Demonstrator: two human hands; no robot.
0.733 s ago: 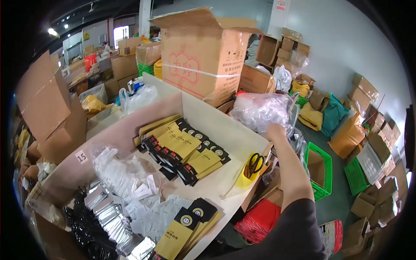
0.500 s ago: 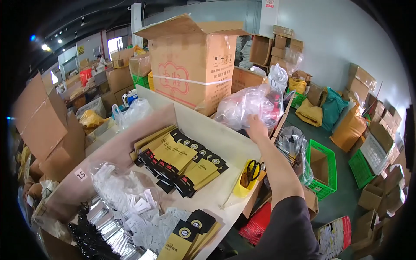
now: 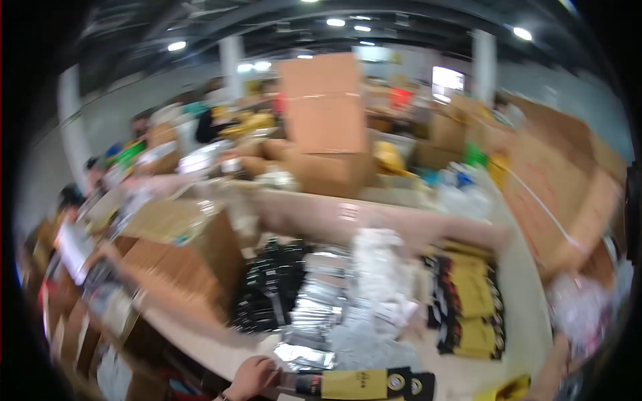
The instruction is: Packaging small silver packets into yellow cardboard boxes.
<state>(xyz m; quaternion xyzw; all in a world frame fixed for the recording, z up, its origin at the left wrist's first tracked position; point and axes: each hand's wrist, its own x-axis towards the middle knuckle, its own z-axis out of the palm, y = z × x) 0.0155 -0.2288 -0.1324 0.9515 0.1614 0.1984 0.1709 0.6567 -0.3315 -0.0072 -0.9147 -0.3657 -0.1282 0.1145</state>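
Motion blurs the whole view. My left hand (image 3: 253, 379) is at the table's near edge, fingers curled; what they hold, if anything, cannot be made out. Just right of it lies a stack of gold-and-black packets (image 3: 354, 384). My right hand (image 3: 560, 349) is at the lower right, its fingers smeared, close to a clear plastic bag (image 3: 578, 311). More gold-and-black packets (image 3: 471, 301) lie in rows on the right of the table. Left of these are white plastic wrapping (image 3: 381, 260), pale paper slips (image 3: 368, 341), silver pouches (image 3: 314, 301) and black glossy packaging (image 3: 271, 284).
A yellow holder (image 3: 505, 389) stands at the table's near right edge. An open carton (image 3: 180, 260) sits at the table's left, and a large carton (image 3: 555, 200) rises at the right. A low partition (image 3: 301, 207) runs along the back. A person (image 3: 73, 244) is at the far left.
The view has swung left and blurred. My left hand has come into sight beside the packet stack. My right hand, earlier reaching onto the plastic bag, is now low at the right.
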